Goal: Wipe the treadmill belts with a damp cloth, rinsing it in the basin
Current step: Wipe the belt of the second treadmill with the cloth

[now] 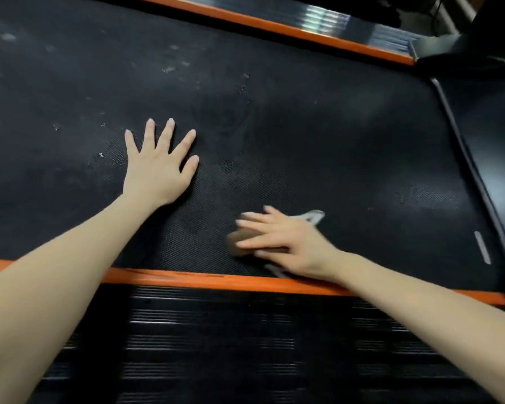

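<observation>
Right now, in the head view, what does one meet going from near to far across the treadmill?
Ribbed black side rail → near orange strip → right hand on the cloth → left hand flat on the belt → far orange strip.

No readable text, label, brand or number anywhere in view, black belt (274, 118) bare of lettering, one short white dash mark (482, 251) near its right end, orange rail (204, 279) unmarked

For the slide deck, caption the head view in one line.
Left hand braces flat on the treadmill belt while the right hand wipes with a cloth.
</observation>
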Demonstrator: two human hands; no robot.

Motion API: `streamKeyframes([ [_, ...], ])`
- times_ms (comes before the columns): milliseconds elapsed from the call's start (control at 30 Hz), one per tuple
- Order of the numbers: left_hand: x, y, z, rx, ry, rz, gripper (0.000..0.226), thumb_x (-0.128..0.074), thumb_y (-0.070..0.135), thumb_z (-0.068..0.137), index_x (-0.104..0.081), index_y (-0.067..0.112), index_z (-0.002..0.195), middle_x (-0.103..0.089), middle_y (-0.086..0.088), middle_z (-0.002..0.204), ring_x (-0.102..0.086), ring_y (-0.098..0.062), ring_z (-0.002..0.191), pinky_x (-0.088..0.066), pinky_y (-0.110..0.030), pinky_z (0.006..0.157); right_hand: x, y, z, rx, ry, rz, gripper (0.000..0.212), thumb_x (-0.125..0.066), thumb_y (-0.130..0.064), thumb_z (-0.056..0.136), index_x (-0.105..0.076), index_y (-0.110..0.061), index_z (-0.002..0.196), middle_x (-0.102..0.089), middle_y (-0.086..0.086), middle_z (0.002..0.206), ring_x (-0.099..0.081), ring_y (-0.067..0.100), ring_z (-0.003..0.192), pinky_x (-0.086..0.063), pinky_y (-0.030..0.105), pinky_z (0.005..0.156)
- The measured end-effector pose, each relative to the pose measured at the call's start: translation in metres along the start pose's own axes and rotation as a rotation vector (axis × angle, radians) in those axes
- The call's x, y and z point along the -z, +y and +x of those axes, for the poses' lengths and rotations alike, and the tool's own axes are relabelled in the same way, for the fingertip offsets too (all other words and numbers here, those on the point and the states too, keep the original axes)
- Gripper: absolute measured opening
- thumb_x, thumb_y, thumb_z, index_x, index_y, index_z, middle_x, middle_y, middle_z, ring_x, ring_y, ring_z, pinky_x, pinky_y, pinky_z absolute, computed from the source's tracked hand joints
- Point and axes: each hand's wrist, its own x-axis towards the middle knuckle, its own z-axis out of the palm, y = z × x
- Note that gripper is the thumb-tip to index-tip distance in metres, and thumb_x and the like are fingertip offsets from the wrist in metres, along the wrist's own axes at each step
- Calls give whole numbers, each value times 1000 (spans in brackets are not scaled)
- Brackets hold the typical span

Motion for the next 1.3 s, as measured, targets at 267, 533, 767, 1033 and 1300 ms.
streamKeyframes([
  [267, 1, -3, 0, -11, 3, 5, 57, -13, 57, 95, -12, 40, 150, -8, -3, 160, 1, -30, 147, 1, -58, 115, 17, 18, -36, 127, -195, -63, 32, -48, -28, 97, -61, -20, 124, -41, 5, 146, -26, 19, 142, -16, 49, 116],
  [533, 2, 2, 0, 10, 1, -1, 58, -15, 57, 95, -13, 37, 150, -7, -6, 160, 2, -33, 146, 3, -60, 114, 34, 35, -59, 21, -139, -101, 31, -45, -29, 98, -60, -23, 125, -43, 0, 144, -28, 22, 141, -14, 51, 116],
  [767, 3, -1, 0, 3, -4, 21, 58, -15, 56, 96, -13, 37, 150, -7, -5, 160, 1, -32, 146, 1, -60, 114, -17, -9, 47, 246, -62, -221, 30, -49, -26, 92, -68, -19, 115, -54, 12, 135, -41, 33, 133, -26, 60, 109],
  [1033, 8, -1, 8, 38, 10, -85, 49, -26, 49, 98, -26, 40, 146, -15, -2, 159, -4, -30, 146, 1, -56, 114, -13, 11, 29, 223, 47, -277, 28, -57, -38, 88, -71, -26, 109, -59, 5, 130, -49, 26, 127, -31, 58, 106],
  [1300, 12, -5, 73, 77, 46, -48, 49, -25, 46, 100, -27, 35, 148, -17, -10, 158, -8, -38, 144, -2, -59, 113, 49, 91, 130, -428, 479, -329, 29, -57, -32, 91, -66, -27, 118, -54, 2, 137, -41, 23, 134, -18, 56, 111],
])
